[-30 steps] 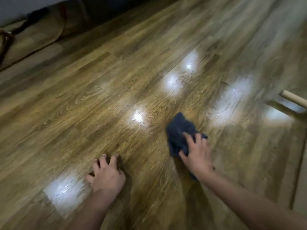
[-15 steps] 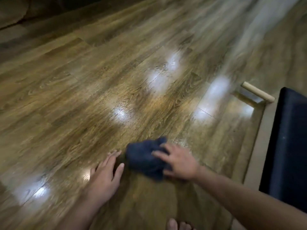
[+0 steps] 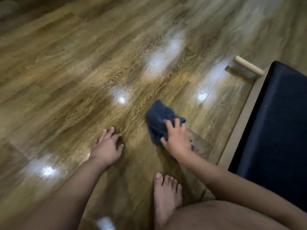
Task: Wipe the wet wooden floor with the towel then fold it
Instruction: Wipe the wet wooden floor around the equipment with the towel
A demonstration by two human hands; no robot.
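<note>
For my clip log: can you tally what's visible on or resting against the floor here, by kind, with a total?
Towel, dark blue, bunched: 1
Hands: 2, left hand on the wooden floor, right hand on the towel
Bare foot: 1
Dark furniture piece: 1
Pale wooden furniture leg: 1
Total: 6

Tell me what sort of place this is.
Probably a room in a home. The wooden plank floor shines with indoor light, a dark upholstered piece of furniture on a pale wooden leg stands at the right, and the person crouches barefoot, wiping with a dark towel.
</note>
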